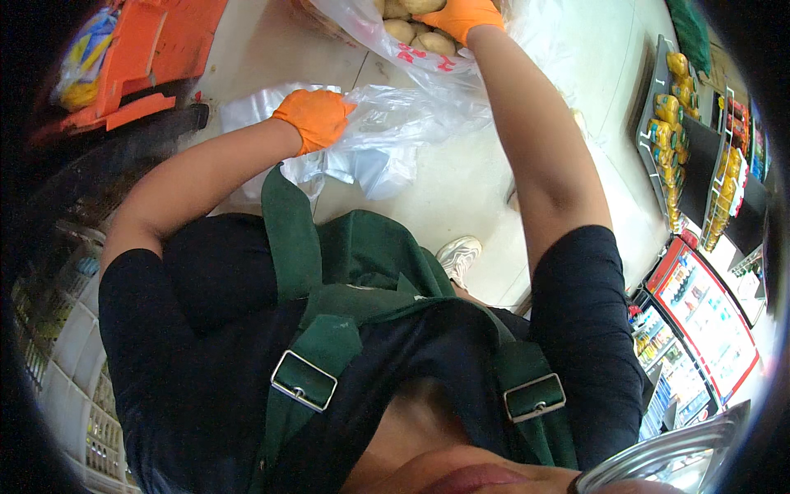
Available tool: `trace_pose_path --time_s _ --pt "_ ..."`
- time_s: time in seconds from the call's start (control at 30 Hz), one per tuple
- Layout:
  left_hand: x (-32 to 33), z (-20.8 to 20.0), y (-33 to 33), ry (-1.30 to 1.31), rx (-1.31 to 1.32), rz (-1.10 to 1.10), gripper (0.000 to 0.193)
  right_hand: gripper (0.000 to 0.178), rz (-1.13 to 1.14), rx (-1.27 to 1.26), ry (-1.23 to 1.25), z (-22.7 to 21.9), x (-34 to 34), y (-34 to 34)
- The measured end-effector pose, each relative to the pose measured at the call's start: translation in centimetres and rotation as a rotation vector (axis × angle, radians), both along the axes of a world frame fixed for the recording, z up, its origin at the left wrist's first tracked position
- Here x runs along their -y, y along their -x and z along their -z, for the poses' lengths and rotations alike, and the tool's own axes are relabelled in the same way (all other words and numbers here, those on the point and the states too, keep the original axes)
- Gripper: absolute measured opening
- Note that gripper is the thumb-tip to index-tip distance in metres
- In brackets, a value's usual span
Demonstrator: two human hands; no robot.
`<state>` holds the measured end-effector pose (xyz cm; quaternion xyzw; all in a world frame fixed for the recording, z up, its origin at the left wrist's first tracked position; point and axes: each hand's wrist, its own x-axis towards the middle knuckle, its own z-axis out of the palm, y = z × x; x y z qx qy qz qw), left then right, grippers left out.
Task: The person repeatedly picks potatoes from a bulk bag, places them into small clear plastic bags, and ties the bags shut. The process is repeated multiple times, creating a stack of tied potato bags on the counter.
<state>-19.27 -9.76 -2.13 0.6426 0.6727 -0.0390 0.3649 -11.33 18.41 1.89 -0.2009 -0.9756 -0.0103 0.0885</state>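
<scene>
Orange gloves cover both of my hands. My left hand (314, 121) is closed, pinching the edge of a clear plastic bag (403, 111) that stretches to the right. At the top edge, my right hand (467, 16) reaches into a larger clear bag with red print (387, 43), its fingers curled against a potato (422, 5). More potatoes (401, 31) lie below that hand inside the larger bag. The upper part of the right hand is cut off by the frame. Beneath my left hand, a stack of clear bags (247, 111) is spread out.
An orange plastic crate (156, 49) stands at upper left, with a blue and yellow package (86, 62) beside it. Pale crates (78, 354) line the left. Shelves of yellow packages (671, 123) and a red-framed drinks fridge (704, 309) stand at right. My shoe (459, 255) is on the tiled floor (502, 222).
</scene>
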Motion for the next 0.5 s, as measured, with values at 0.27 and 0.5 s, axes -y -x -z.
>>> trace_pose_path --time_s 0.27,0.5 --pt "0.3 1.1 -1.2 -0.179 0.147 -0.187 0.058 0.048 0.144 -0.593 1.831 -7.8 7.5 -7.5" --pt "0.6 -0.2 -2.3 -0.024 0.497 -0.315 0.077 0.078 0.201 -0.610 2.383 0.0 18.1 -15.8"
